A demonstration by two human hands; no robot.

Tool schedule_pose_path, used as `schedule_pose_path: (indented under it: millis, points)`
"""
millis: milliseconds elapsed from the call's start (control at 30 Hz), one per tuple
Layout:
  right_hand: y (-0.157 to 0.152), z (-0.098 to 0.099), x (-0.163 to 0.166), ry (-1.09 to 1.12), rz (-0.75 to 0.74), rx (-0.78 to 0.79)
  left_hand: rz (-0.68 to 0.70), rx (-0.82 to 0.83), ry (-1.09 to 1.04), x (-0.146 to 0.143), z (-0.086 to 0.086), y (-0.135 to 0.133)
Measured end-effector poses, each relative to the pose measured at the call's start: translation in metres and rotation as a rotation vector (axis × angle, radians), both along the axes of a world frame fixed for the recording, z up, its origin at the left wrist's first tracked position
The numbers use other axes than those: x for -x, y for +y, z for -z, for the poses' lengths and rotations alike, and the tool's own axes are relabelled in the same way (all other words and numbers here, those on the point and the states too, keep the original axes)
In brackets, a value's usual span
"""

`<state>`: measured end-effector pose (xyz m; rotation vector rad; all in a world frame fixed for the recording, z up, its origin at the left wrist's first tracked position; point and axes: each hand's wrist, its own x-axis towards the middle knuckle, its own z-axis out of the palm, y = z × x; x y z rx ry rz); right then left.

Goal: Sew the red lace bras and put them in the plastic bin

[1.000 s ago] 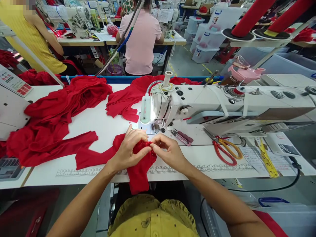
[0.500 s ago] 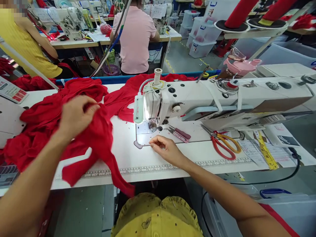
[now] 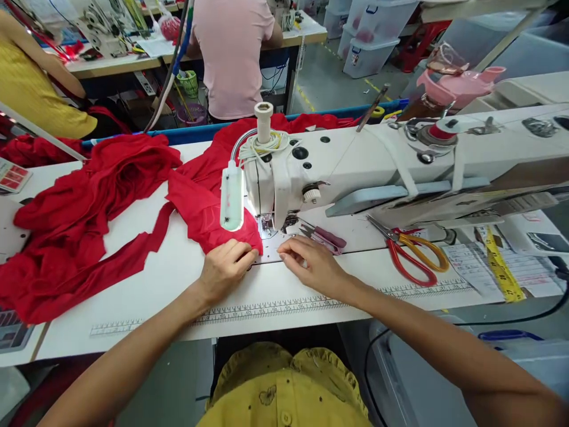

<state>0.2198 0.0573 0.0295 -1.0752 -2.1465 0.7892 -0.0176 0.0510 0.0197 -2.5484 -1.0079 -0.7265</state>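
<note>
My left hand rests on the near edge of a red fabric piece lying on the white table just left of the needle; its fingers are curled down onto the cloth. My right hand lies on the table to the right of the needle plate, fingertips pinched together near the fabric's corner; what they hold, if anything, is too small to see. The white sewing machine stands right behind both hands, with its lamp lit over the needle.
A large heap of red fabric covers the left of the table. Pink thread snips, red-and-yellow scissors and a yellow tape measure lie to the right. Two people work at benches behind.
My left hand swung a red piece out to the pile on the left, then came back with cloth laid at the needle. My right hand stayed near the needle plate.
</note>
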Motion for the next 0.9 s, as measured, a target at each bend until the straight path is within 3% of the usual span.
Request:
schedule_pose_path:
  millis: [167, 367, 667, 900]
  points:
    - [0.012, 0.006, 0.008, -0.228, -0.098, -0.340, 0.068, 0.090, -0.031, 0.008, 0.000, 0.002]
    - [0.010, 0.016, 0.019, -0.420, -0.103, -0.578, 0.184, 0.072, 0.109, 0.013, -0.003, 0.010]
    - [0.006, 0.013, 0.019, -0.457, -0.084, -0.558, 0.204, 0.161, 0.000, 0.026, 0.002, 0.019]
    - [0.012, 0.020, 0.017, -0.483, -0.030, -0.536, 0.182, 0.293, 0.062, 0.023, 0.008, 0.036]
